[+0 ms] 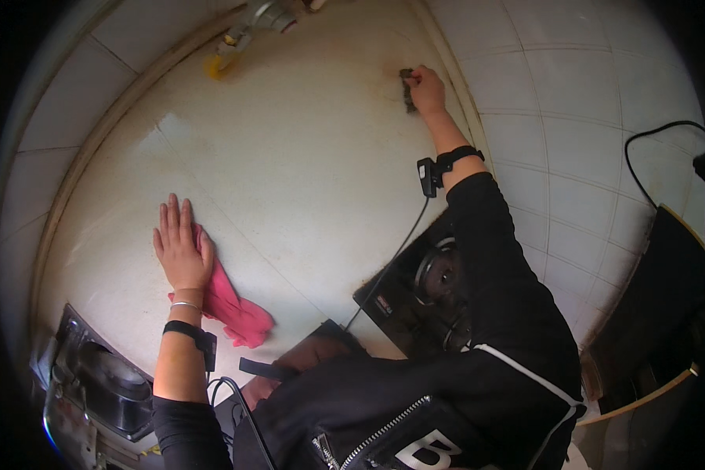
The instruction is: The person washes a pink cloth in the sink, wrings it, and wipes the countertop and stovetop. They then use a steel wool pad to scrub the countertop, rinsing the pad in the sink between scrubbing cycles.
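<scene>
My left hand (183, 252) lies flat on a broad off-white surface (290, 157), fingers stretched out and slightly apart. A pink cloth (239, 307) is partly under its palm and trails toward the lower right. Far to the right, my right hand (428, 90) is closed round a dark grey scouring pad (408, 92), pressing it against the surface near its right edge. Brownish stains show around the pad. The right arm is stretched far forward; the left arm is nearer to my body.
A black hob (415, 294) with round burners lies partly under my right arm. At the lower left is a black panel (133, 419) with a round recess. A metal fitting with a yellow end (217, 67) juts in at the top. White tiles (572, 102) border the surface.
</scene>
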`<state>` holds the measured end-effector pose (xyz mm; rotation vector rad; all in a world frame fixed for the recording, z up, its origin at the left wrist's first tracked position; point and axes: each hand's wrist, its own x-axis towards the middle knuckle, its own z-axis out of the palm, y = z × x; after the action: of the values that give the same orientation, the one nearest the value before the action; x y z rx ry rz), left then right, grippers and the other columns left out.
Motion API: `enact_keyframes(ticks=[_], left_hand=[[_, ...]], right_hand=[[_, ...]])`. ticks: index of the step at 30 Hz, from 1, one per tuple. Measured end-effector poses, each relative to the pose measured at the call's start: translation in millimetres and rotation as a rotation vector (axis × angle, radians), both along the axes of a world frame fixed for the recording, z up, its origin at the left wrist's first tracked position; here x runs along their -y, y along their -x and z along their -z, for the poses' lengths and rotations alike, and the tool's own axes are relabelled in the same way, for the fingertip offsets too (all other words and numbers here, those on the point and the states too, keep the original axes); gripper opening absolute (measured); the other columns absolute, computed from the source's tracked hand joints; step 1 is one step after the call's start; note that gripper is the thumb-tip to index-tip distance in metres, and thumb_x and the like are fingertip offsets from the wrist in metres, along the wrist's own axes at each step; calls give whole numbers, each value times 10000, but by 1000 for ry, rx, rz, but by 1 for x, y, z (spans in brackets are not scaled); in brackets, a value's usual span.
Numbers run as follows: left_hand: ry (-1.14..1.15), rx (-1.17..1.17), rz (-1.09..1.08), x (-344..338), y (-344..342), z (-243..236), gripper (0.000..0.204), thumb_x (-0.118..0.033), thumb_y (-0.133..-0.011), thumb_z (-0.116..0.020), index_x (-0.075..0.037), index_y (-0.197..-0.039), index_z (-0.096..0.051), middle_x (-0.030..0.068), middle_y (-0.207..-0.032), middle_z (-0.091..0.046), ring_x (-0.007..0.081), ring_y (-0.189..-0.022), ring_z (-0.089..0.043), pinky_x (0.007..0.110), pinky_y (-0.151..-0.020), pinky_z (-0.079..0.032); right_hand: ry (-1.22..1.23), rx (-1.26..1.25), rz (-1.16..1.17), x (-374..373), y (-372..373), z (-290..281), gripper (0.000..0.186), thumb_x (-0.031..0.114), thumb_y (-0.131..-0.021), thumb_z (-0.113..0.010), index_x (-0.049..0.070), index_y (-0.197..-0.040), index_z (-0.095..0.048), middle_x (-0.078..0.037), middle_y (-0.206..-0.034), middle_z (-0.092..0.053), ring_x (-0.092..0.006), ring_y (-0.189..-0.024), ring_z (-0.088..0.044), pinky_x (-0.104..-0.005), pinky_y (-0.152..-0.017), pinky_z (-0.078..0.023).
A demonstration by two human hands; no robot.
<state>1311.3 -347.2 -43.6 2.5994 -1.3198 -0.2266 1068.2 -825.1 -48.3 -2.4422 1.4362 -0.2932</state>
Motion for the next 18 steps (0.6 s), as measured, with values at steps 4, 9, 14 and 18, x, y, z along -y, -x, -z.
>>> enact_keyframes(ticks=[4, 9, 14, 18], left_hand=[[-13, -16, -5, -1, 0, -1, 652, -245, -875, -517, -178, -1503, -353, 54, -1600, -265, 268, -1476, -236, 497, -1179, -157], [4, -15, 2, 1, 0, -2, 644, -240, -881, -514, -178, -1502, -357, 53, -1602, -264, 261, -1479, -233, 493, -1175, -165], [26, 11, 14, 1, -2, 1, 632, -235, -893, -500, -175, -1505, -353, 49, -1605, -258, 260, -1482, -225, 492, -1167, -183], [-3, 23, 22, 0, 0, 2, 639, -236, -895, -493, -179, -1512, -339, 44, -1611, -246, 255, -1487, -211, 493, -1168, -181]], right_hand=[[83, -154, -71, -35, 4, -10, 89, 82, -839, -668, 26, -894, -626, -147, -935, -618, -360, -876, -614, -428, -787, -497], [-165, -43, -71, -62, 88, -5, 108, 62, -825, -686, 30, -879, -598, -149, -848, -606, -312, -818, -620, -395, -715, -487], [65, -20, 219, -13, 118, 4, 120, 81, -868, -644, -13, -904, -578, -192, -860, -606, -369, -820, -596, -443, -716, -478], [-21, -161, 106, -78, 111, -10, 91, 90, -880, -626, 14, -869, -577, -176, -912, -603, -371, -882, -578, -456, -764, -470]])
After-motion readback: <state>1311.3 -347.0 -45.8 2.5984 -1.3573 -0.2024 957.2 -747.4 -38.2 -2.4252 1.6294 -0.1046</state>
